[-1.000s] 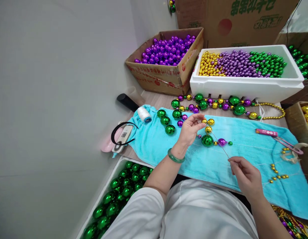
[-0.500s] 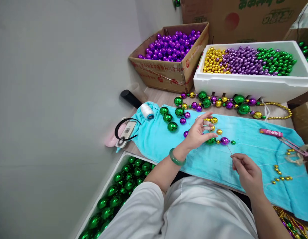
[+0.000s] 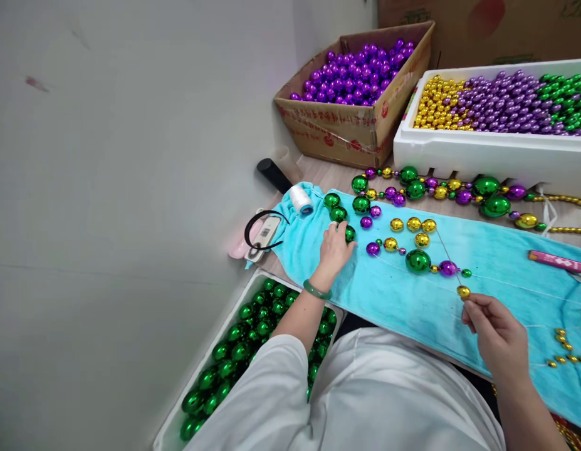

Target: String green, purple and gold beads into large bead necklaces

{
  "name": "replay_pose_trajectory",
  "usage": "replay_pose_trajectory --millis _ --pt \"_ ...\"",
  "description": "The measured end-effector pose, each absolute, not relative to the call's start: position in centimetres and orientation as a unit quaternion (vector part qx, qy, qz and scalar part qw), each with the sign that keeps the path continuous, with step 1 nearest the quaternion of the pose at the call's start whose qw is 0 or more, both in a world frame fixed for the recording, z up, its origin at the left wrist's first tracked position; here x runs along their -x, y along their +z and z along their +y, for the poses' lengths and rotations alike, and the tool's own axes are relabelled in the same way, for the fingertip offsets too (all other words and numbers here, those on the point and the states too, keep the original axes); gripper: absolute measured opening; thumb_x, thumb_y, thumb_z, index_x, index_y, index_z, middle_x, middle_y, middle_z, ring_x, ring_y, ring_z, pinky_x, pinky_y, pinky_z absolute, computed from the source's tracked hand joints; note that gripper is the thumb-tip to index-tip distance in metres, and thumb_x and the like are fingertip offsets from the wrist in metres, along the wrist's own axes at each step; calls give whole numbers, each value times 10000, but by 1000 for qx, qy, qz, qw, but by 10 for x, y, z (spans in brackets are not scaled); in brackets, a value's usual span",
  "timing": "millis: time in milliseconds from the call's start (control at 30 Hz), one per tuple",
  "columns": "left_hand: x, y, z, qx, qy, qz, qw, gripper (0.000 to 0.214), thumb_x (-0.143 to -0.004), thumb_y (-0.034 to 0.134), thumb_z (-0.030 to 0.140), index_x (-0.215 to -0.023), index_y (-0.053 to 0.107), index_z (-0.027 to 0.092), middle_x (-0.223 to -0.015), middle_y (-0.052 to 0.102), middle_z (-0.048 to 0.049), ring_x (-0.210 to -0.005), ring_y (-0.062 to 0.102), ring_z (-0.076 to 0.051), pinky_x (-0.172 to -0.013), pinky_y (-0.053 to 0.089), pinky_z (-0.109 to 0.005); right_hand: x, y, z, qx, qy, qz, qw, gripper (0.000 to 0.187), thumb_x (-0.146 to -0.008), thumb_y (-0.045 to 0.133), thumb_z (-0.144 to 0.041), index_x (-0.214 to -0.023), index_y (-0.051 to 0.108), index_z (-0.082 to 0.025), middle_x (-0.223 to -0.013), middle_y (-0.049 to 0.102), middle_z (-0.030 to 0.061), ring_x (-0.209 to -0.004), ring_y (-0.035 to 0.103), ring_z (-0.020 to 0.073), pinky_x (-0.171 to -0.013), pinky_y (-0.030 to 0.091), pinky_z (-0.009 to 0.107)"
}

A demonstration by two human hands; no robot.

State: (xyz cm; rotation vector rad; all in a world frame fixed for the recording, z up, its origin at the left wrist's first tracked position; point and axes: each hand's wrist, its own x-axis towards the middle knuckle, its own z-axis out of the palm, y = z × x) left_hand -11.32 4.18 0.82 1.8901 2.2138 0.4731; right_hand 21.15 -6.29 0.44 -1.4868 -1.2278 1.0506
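Observation:
My left hand (image 3: 335, 247) rests on the turquoise towel (image 3: 412, 300) with its fingers closing round a large green bead (image 3: 349, 233). My right hand (image 3: 494, 332) pinches a thin needle with a small gold bead (image 3: 463, 291) sitting just above the fingertips. A thread runs from it up across the towel. Strung on the thread lie a big green bead (image 3: 417, 260), a purple bead (image 3: 447, 268) and a tiny green one. Loose gold beads (image 3: 413, 223) and purple beads (image 3: 372, 248) lie between my hands.
A cardboard box of purple beads (image 3: 356, 75) and a white foam box (image 3: 482, 150) of gold, purple and green beads stand at the back. A finished bead string (image 3: 440, 191) lies before them. A tray of green beads (image 3: 234, 351) sits at lower left. A white thread spool (image 3: 300, 198) lies on the towel's corner.
My left hand left the gold beads and moved left to a large green bead. A gold bead now sits on the needle in my right hand. The view shifted left.

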Motion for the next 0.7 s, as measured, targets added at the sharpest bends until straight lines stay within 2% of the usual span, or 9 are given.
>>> replay_pose_trajectory --millis 67,133,233,300,367,500,700 --pt "112 8 42 -628 220 736 126 547 -729 659 194 -1255 509 172 -1299 463 -164 -1172 485 -318 -1006 387 -462 -209 4 -63 600 425 -509 447 196 -859 613 -374 -888 638 -182 -622 552 -6 -540 478 108 -501 397 237" --pt "109 15 42 -592 332 708 195 515 -688 679 198 -1182 538 177 -1281 480 -140 -1180 495 -289 -999 409 -428 -206 4 -64 597 419 -522 441 200 -865 605 -375 -895 638 -180 -619 549 -6 -532 471 107 -494 393 236" --pt "98 32 40 -441 498 593 453 490 -697 664 321 -1155 532 209 -1130 572 -87 -953 614 -217 -786 507 -352 -202 6 -65 590 415 -538 436 207 -872 594 -377 -904 636 -177 -620 551 -5 -528 476 107 -489 398 233" --pt "86 44 37 -320 526 469 633 485 -749 593 416 -1194 522 237 -1033 623 -67 -755 631 -170 -620 493 -290 -199 8 -66 586 414 -543 436 208 -875 586 -379 -901 632 -177 -617 544 -7 -525 478 107 -485 399 230" --pt "73 52 34 -238 519 370 733 467 -780 547 454 -1197 546 243 -1030 651 -78 -676 616 -147 -544 456 -247 -196 9 -67 583 411 -551 433 212 -878 577 -380 -896 632 -177 -611 536 -8 -525 485 110 -487 404 230" --pt "50 55 33 -153 517 297 788 410 -811 547 502 -1075 639 204 -1111 654 -113 -651 574 -117 -494 422 -217 -195 12 -70 588 388 -574 417 212 -883 559 -374 -897 645 -181 -610 546 -4 -554 522 122 -522 433 235" --pt "36 54 34 -150 499 310 795 430 -817 533 539 -982 678 169 -1010 673 -126 -557 471 -82 -411 333 -195 -201 11 -78 583 383 -590 406 188 -891 551 -346 -912 648 -186 -619 539 -8 -556 505 119 -523 423 234"
